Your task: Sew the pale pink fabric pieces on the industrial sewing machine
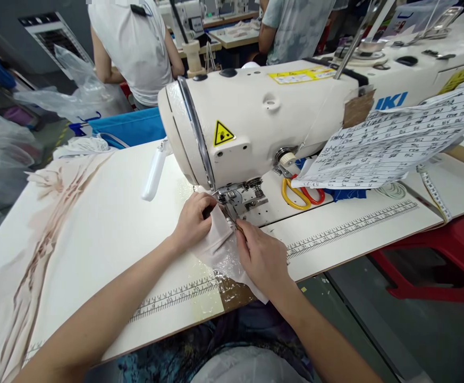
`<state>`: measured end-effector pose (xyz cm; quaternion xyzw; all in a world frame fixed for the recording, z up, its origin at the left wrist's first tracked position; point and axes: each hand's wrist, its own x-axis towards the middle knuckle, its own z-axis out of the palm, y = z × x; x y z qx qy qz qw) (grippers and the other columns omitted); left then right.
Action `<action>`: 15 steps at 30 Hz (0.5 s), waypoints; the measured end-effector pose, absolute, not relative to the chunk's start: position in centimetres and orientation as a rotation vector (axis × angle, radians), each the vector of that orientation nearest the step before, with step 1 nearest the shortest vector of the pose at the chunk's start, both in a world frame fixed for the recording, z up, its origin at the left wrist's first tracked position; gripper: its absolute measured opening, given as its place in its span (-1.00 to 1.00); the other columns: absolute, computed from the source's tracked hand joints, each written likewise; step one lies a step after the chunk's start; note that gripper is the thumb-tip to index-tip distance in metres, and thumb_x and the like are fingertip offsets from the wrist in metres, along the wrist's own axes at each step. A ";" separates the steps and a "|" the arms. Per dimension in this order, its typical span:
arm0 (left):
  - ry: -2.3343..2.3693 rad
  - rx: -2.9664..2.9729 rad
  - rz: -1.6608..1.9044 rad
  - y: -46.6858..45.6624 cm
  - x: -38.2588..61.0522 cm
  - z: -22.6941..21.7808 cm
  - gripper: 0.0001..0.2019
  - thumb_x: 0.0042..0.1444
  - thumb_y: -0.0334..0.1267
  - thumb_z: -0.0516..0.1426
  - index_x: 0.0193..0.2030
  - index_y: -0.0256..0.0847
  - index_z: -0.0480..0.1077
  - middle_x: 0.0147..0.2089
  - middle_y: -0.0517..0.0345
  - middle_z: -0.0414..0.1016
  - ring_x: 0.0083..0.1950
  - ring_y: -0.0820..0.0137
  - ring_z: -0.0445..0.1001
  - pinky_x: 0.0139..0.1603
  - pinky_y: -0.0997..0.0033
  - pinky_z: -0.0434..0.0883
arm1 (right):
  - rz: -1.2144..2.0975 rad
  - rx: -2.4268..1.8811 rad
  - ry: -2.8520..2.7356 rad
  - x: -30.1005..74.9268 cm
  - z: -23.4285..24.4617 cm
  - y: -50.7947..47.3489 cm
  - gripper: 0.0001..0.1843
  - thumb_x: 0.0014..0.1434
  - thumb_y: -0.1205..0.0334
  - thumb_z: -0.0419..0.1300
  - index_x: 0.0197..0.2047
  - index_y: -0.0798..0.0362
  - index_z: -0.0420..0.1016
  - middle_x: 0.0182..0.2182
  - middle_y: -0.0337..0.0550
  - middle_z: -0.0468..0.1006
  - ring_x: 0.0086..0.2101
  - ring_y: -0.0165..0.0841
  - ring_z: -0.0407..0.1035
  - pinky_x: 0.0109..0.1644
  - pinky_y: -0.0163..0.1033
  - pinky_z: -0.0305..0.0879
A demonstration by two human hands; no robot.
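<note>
Held pale sheer fabric (219, 244) in both hands at the needle area of a white industrial sewing machine (247, 117), near the middle of the surface (124, 213) and trailing down to its near edge. Grasped a gathered fold with left hand (195, 221), fingers curled, just left of the presser foot (226, 198). Pinched the right side of the same fabric between thumb and forefinger of right hand (262, 255), just in front of the metal parts; could not tell, at so small a scale, about a slim tool in those fingertips.

Had yellow-and-red-handled scissors (308, 203) lying right of the needle area, partly beneath a handwritten sheet (395, 141) on the machine's front. Saw a coil of pale cord (391, 190) farther right and a tape measure (434, 191) running to the near edge toward the right end. Noted a printed ruler scale (351, 229) along the near edge, a white oblong plastic piece (154, 173) by the far edge, and a long heap of sheer cloth (50, 234) across the left end. Glimpsed two co-workers beyond the far edge.
</note>
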<state>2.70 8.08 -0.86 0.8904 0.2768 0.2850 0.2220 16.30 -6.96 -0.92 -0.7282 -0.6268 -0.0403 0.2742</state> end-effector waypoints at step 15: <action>0.765 2.498 0.872 8.1 2.7 -0.8 -0.85 0.27 -0.33 0.07 -0.35 -0.16 0.35 -0.26 0.11 0.52 -0.20 0.31 0.42 -0.18 0.28 0.39 | -0.090 -1.995 -1.684 16.2 -0.8 -7.1 -0.68 0.36 0.34 0.04 0.07 0.12 0.54 -0.25 -0.14 0.73 -0.39 -0.33 0.59 -0.47 -0.26 0.22</action>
